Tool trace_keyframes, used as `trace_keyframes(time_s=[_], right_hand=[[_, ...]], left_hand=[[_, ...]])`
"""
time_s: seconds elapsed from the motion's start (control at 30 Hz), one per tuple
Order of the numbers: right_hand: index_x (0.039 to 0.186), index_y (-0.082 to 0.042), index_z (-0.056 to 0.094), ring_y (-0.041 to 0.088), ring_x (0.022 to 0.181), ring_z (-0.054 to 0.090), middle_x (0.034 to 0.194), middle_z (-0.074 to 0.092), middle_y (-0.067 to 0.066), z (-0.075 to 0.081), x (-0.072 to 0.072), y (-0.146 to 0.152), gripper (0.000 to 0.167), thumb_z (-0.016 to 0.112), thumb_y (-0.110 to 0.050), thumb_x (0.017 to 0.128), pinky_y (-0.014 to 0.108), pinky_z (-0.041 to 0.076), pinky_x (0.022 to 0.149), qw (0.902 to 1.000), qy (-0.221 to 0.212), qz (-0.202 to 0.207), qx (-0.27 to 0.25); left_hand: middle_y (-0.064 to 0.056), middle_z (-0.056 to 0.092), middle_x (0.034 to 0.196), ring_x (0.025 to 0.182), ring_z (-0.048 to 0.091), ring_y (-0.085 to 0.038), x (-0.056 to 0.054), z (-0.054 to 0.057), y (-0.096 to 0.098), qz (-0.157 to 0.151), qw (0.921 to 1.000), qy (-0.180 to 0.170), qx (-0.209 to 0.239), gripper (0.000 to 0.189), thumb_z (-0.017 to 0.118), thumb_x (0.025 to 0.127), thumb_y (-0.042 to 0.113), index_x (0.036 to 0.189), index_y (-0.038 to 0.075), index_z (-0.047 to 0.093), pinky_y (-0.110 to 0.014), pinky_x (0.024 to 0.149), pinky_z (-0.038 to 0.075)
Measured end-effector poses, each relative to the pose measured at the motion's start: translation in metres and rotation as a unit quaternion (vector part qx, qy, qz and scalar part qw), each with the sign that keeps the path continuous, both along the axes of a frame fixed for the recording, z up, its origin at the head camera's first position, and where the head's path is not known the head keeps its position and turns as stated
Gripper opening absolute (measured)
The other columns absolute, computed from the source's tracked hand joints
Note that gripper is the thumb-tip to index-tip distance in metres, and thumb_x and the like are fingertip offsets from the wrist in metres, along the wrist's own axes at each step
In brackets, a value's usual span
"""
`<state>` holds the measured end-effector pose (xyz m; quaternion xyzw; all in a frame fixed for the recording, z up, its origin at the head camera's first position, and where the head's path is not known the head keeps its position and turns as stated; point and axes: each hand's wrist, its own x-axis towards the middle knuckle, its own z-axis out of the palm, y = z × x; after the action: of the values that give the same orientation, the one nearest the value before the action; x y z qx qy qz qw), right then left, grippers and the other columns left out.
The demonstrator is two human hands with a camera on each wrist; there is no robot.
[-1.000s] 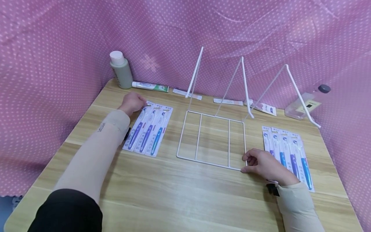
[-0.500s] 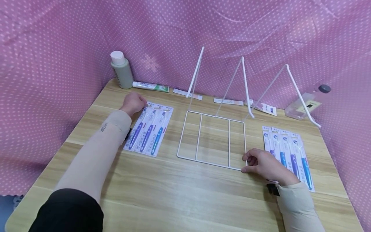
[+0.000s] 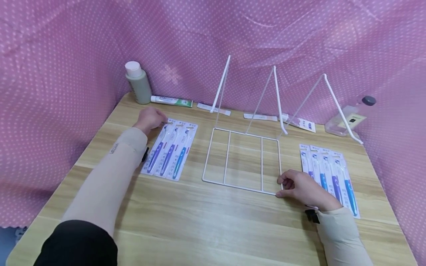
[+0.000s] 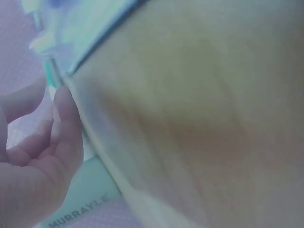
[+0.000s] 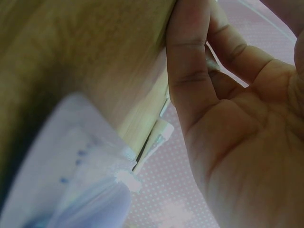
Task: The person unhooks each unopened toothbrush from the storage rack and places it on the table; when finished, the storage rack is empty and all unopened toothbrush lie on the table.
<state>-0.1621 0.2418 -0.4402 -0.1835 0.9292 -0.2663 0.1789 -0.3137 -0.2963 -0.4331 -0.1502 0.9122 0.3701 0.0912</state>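
Note:
Three packaged toothbrushes lie side by side left of the middle; my left hand [image 3: 150,119] is at the top corner of the outermost toothbrush pack [image 3: 156,147], pinching it with thumb and fingertips. The left wrist view shows these fingertips [image 4: 64,95] right at the pack's corner. A white wire rack [image 3: 243,187] stands at the centre, with a flat base frame and three upright prongs. My right hand [image 3: 304,188] grips its near right corner with bent fingers and thumb. Behind that hand lies a second row of toothbrush packs [image 3: 349,190], partly covered by it.
Along the back edge are a green-grey bottle [image 3: 141,87] with a white cap, a toothpaste tube [image 3: 171,101], two flat strips [image 3: 213,109], another tube [image 3: 304,124] and a clear bottle [image 3: 349,118] with a dark cap. A pink dotted curtain [image 3: 166,37] hangs behind the wooden table [image 3: 206,232].
The head view has shifted slightly. Both hands, the rack and the toothbrush packs stay in about the same places.

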Motion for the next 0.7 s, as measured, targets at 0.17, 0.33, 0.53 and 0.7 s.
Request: trace_keyframes(time_s=[0.17, 0.33, 0.53, 0.7], right_hand=[[0.102, -0.013, 0.071, 0.011, 0.082, 0.061, 0.088, 0.067, -0.005, 0.000, -0.001, -0.001, 0.033, 0.092, -0.029, 0.082, 0.025, 0.050, 0.073, 0.9999, 0.000, 0.000, 0.010], [0.102, -0.013, 0.071, 0.012, 0.083, 0.061, 0.089, 0.067, -0.004, 0.000, 0.000, -0.001, 0.033, 0.092, -0.028, 0.082, 0.025, 0.051, 0.073, 0.9999, -0.006, -0.006, 0.011], [0.103, -0.013, 0.070, 0.013, 0.084, 0.060, 0.090, 0.067, -0.004, 0.000, 0.000, -0.001, 0.033, 0.091, -0.030, 0.083, 0.025, 0.050, 0.073, 0.9997, -0.015, -0.012, 0.013], [0.103, -0.013, 0.070, 0.013, 0.084, 0.060, 0.090, 0.067, -0.004, -0.001, -0.001, -0.002, 0.033, 0.091, -0.029, 0.083, 0.026, 0.050, 0.073, 0.9996, -0.022, -0.009, 0.015]], left_hand=[[-0.018, 0.072, 0.113, 0.105, 0.063, -0.029, 0.006, 0.016, 0.003, 0.017, 0.9987, 0.033, 0.036, 0.030, 0.068, 0.100, 0.021, 0.122, 0.001, 0.073, -0.041, 0.096, 0.050], [-0.015, 0.071, 0.117, 0.102, 0.061, -0.024, 0.017, 0.033, 0.027, 0.002, 0.9949, 0.077, 0.066, 0.028, 0.067, 0.103, 0.023, 0.123, 0.005, 0.074, -0.036, 0.088, 0.050], [-0.014, 0.075, 0.113, 0.098, 0.066, -0.024, 0.031, 0.054, 0.068, -0.033, 0.9871, 0.153, 0.036, 0.025, 0.071, 0.101, 0.022, 0.120, 0.006, 0.075, -0.036, 0.085, 0.053], [-0.011, 0.076, 0.107, 0.095, 0.068, -0.025, 0.055, 0.067, 0.100, -0.061, 0.9738, 0.218, 0.016, 0.030, 0.073, 0.100, 0.027, 0.122, 0.006, 0.075, -0.040, 0.087, 0.054]])
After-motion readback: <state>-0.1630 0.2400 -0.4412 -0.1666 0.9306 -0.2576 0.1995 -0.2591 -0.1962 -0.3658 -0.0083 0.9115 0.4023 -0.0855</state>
